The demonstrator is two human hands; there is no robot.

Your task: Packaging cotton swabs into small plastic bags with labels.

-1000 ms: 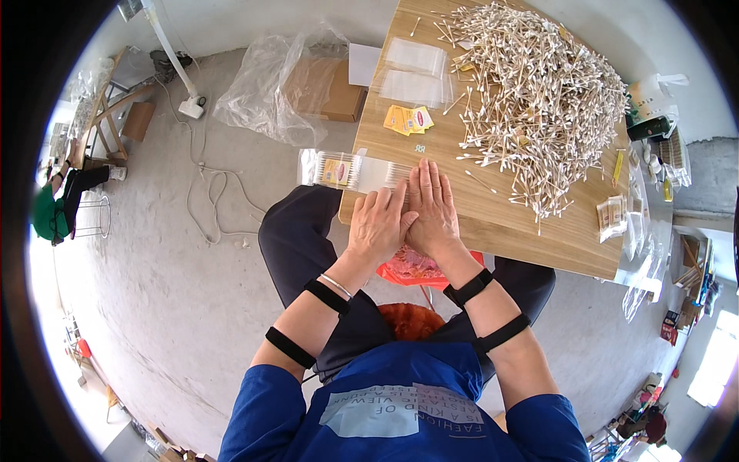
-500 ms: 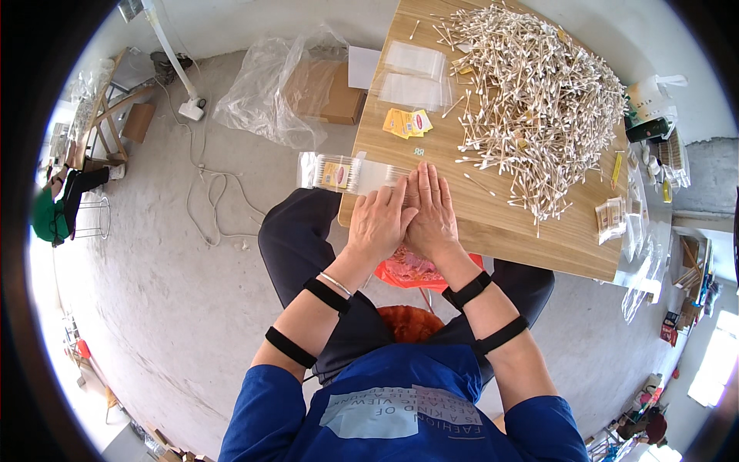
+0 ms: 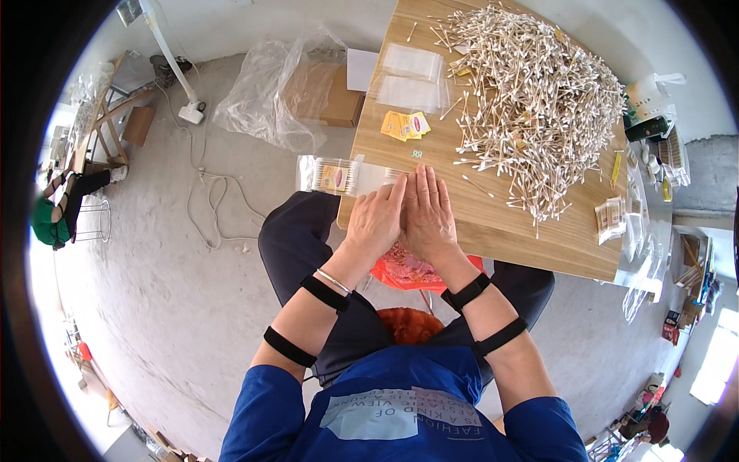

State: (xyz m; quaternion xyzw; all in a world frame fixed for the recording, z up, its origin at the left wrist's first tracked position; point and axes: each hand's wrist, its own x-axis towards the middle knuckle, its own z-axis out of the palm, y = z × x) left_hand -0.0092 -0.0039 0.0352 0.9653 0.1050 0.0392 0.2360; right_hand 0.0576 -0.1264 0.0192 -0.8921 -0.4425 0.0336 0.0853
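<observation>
My left hand and my right hand lie side by side, palms down and fingers straight, at the near edge of a wooden table. Both press on a clear plastic packet filled with cotton swabs, which sticks out past the table's left edge. The packet carries a small yellow label. A large heap of loose cotton swabs covers the far right half of the table, beyond my fingertips.
Yellow labels and empty clear bags lie at the table's far left. Small packets and bottles sit at its right end. A plastic-wrapped cardboard box, a cable and an orange bag are below on the concrete floor.
</observation>
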